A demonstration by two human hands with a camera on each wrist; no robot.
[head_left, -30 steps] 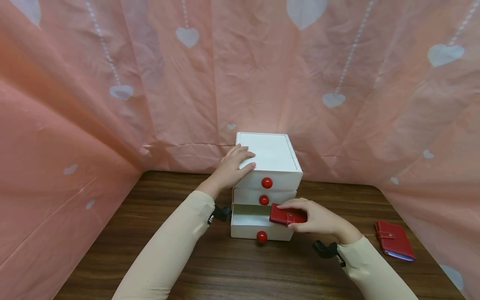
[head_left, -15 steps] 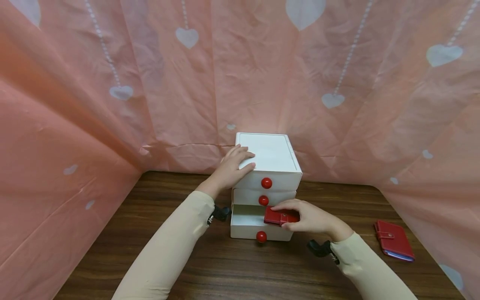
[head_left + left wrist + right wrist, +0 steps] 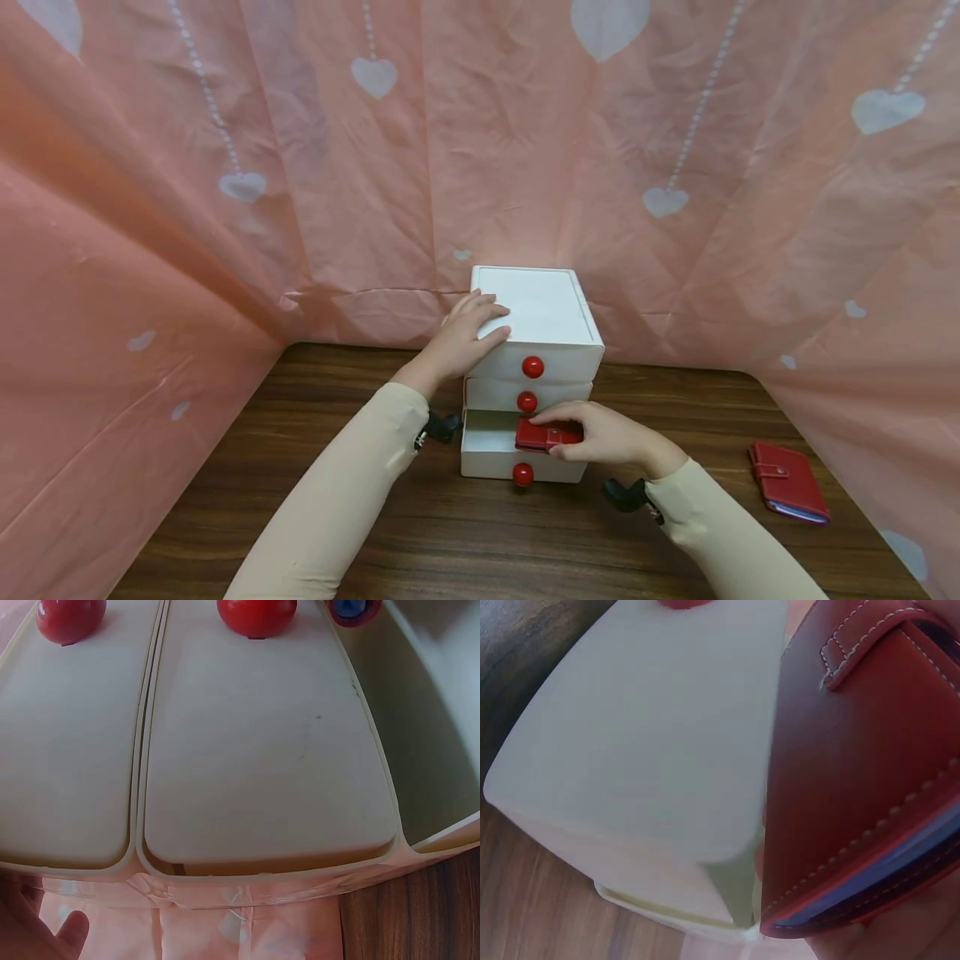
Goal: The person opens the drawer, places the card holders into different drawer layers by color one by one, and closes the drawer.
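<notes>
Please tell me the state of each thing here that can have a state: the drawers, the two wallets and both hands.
Top drawer: closed.
Middle drawer: closed.
Bottom drawer: pulled open.
Red wallet: snapped shut, held over the open drawer.
Second wallet: closed, lying flat on the table.
Left hand: resting on the cabinet top.
Right hand: gripping the red wallet.
</notes>
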